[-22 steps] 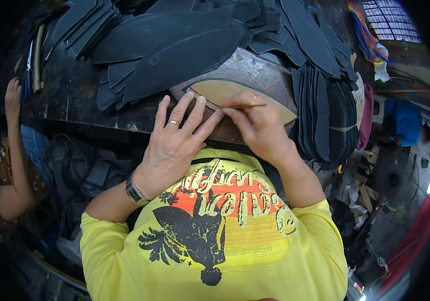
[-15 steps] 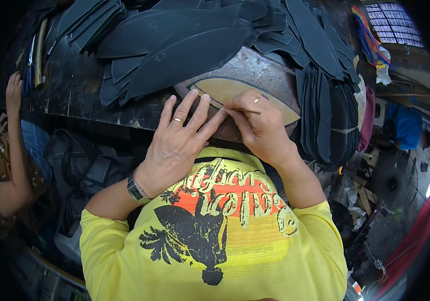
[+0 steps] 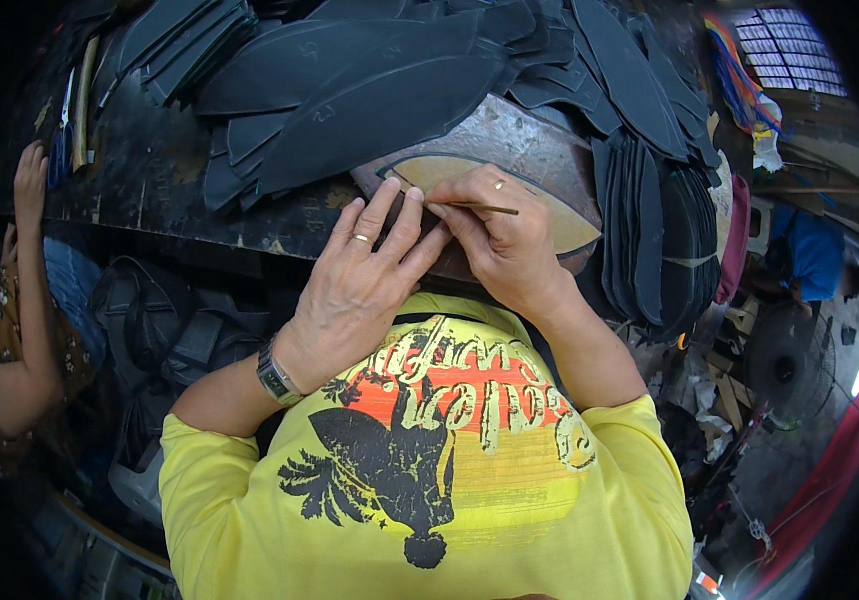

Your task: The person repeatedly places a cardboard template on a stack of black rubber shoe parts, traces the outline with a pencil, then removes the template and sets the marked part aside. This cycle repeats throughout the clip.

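Observation:
A tan leaf-shaped template [image 3: 571, 226] lies on a dark piece of sheet, whose rim shows along the template's far edge. Both rest on a worn brownish-grey board [image 3: 514, 130] at the table's near edge. My left hand [image 3: 361, 262] has its fingers stretched out, pressing flat on the template's left part. Between thumb and fingers, my right hand [image 3: 511, 235] pinches a thin brown pencil-like stick [image 3: 489, 208]. Its tip end is hidden by my fingers, close beside my left fingertips at the template's near edge.
Dark leaf-shaped sheets [image 3: 369, 105] lie heaped beyond the board. Upright bundles of dark pieces [image 3: 629, 230] stand at its right. Scissors [image 3: 66, 135] lie far left, near another person's hand [image 3: 31, 185]. A fan [image 3: 787, 355] stands at the right.
My right hand has slid left along the template's near edge, and the stick now shows more plainly. My left hand has barely shifted.

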`<act>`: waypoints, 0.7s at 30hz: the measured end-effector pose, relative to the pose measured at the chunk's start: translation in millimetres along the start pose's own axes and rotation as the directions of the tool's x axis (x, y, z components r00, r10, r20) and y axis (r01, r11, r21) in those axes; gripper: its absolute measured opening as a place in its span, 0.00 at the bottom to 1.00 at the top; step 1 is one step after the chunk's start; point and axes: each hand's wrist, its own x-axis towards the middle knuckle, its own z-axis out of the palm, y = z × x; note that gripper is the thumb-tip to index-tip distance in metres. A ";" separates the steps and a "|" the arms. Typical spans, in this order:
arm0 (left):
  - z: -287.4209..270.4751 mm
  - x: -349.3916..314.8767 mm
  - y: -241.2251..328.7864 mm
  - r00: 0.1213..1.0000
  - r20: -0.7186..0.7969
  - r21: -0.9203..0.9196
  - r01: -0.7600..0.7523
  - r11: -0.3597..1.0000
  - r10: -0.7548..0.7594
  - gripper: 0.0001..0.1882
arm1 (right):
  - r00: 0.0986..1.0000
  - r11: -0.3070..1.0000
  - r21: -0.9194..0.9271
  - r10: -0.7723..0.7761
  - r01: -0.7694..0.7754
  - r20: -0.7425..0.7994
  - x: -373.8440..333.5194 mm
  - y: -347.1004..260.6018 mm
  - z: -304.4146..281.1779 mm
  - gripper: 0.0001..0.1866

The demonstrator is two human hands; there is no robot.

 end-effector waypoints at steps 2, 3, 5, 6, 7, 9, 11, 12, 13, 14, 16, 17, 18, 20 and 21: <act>0.1 -0.5 -0.3 1.000 -0.005 -0.017 0.002 1.000 -0.002 0.28 | 1.000 0.999 0.021 0.029 -0.029 -0.006 1.4 0.1 -0.5 0.07; 0.3 -0.8 -0.4 1.000 -0.008 -0.028 0.008 1.000 -0.008 0.29 | 0.998 0.998 0.034 0.061 -0.061 -0.006 1.6 -0.6 -1.1 0.07; 0.9 -1.4 -0.3 1.000 -0.017 -0.045 0.014 0.999 -0.014 0.29 | 0.998 0.998 -0.009 0.063 -0.062 0.026 1.6 -2.8 -1.5 0.07; 1.1 -1.4 -0.3 1.000 -0.017 -0.041 0.012 0.999 -0.013 0.30 | 0.998 0.997 -0.065 0.033 -0.029 0.055 1.3 -4.4 -2.1 0.08; 1.0 -1.4 -0.5 1.000 -0.017 -0.037 0.007 0.999 -0.008 0.30 | 0.996 0.993 -0.121 0.006 0.004 0.083 1.2 -5.9 -3.0 0.09; 1.2 -0.2 -0.8 1.000 -0.016 -0.028 -0.004 1.000 0.004 0.30 | 0.992 0.986 -0.157 -0.030 0.049 0.120 3.3 -7.0 -5.4 0.08; 0.4 0.7 -2.0 1.000 -0.010 -0.011 -0.010 1.000 0.010 0.30 | 0.995 0.994 -0.113 0.023 -0.012 0.097 7.1 -7.0 -7.1 0.07; 0.0 0.6 -2.0 1.000 -0.026 -0.022 -0.009 1.000 0.008 0.30 | 0.993 0.994 -0.044 0.101 -0.098 0.064 9.1 -7.2 -7.7 0.07; 0.2 0.8 -1.4 0.999 -0.038 -0.031 -0.004 1.000 0.003 0.30 | 0.982 0.983 0.030 0.182 -0.183 0.042 11.4 -7.1 -7.3 0.06; 0.3 0.8 -0.7 0.999 -0.045 -0.044 0.002 0.999 -0.004 0.30 | 0.981 0.977 0.087 0.191 -0.193 0.032 13.7 -7.2 -5.3 0.06; 0.1 0.1 -0.6 0.999 -0.050 -0.025 -0.005 1.000 0.004 0.30 | 0.976 0.958 0.191 0.217 -0.214 0.003 18.0 -7.7 -0.2 0.06; 0.4 0.5 -0.9 0.999 -0.049 -0.028 -0.007 1.000 0.006 0.30 | 0.977 0.961 0.177 0.212 -0.213 0.027 20.5 -7.4 3.0 0.06; 1.0 1.0 -1.3 0.999 -0.051 -0.030 -0.008 1.000 0.006 0.30 | 0.981 0.970 0.150 0.190 -0.192 0.027 23.2 -6.6 5.8 0.06; 2.1 1.6 -2.3 0.998 -0.061 -0.033 -0.015 0.999 0.013 0.29 | 0.988 0.983 0.095 0.151 -0.155 0.042 27.6 -4.8 10.7 0.06; 2.0 1.2 -2.7 0.998 -0.063 -0.034 -0.015 0.999 0.013 0.29 | 0.990 0.988 0.079 0.130 -0.134 0.045 28.5 -4.6 11.9 0.06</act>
